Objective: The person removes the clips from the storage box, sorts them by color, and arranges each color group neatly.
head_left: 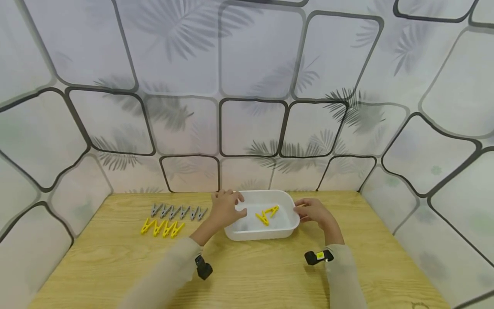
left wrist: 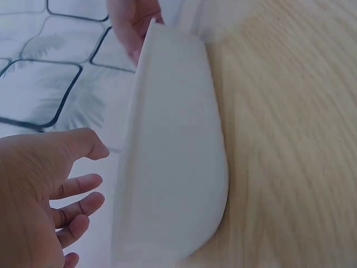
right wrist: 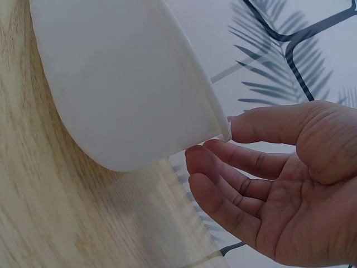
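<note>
A white plastic basin (head_left: 254, 235) with rounded corners stands on the table, and two yellow clothespins (head_left: 263, 219) lie inside it. At its right end, my right hand (head_left: 314, 211) pinches the rim, thumb at the top edge and fingertips just under the lip (right wrist: 226, 134). My left hand (head_left: 225, 209) hovers over the basin's left end, thumb spread from bent fingers, with nothing held. In the left wrist view, the left fingers (left wrist: 78, 204) stand beside the basin's wall (left wrist: 173, 145), a gap between them.
Left of the basin, several grey clothespins (head_left: 181, 212) form a row at the back, with a row of several yellow clothespins (head_left: 166, 228) in front. The wooden table (head_left: 262, 274) meets patterned fabric walls (head_left: 251, 128) at the back and sides.
</note>
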The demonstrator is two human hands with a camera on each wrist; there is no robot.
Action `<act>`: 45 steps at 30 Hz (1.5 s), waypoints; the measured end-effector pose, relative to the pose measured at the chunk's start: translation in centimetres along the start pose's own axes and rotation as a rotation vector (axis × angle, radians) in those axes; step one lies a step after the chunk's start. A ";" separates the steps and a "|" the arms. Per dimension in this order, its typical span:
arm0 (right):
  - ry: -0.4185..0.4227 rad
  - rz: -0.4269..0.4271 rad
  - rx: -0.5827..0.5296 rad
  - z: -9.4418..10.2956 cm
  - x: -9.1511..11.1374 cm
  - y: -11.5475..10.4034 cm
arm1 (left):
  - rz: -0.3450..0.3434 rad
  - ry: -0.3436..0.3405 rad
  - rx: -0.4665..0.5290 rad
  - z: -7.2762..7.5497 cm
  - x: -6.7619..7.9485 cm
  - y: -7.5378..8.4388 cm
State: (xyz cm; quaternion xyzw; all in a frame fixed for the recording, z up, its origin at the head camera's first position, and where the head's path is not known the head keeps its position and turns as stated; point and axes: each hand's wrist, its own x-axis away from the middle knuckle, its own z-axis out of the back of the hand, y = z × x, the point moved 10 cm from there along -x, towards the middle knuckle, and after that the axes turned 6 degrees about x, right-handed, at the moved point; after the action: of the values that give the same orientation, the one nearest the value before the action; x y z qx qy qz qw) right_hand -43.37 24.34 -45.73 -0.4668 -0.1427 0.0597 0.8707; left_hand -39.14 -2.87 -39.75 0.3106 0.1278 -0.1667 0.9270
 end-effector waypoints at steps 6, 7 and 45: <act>0.003 0.005 0.003 0.0 0.0 -0.2 | -0.001 -0.026 -0.019 -3.0 -0.6 1.8; 0.002 0.006 0.004 0.0 -0.1 -0.2 | 0.006 -0.035 -0.019 -3.4 -0.6 1.9; -0.005 0.004 0.005 0.0 -0.3 0.2 | 0.164 -0.252 -0.346 -9.1 -2.5 0.2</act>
State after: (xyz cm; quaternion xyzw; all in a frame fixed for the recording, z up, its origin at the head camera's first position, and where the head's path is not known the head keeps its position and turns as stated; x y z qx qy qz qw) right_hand -43.65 24.43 -45.98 -0.4646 -0.1437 0.0629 0.8715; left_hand -42.55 3.48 -45.80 0.1329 0.0120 -0.1036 0.9856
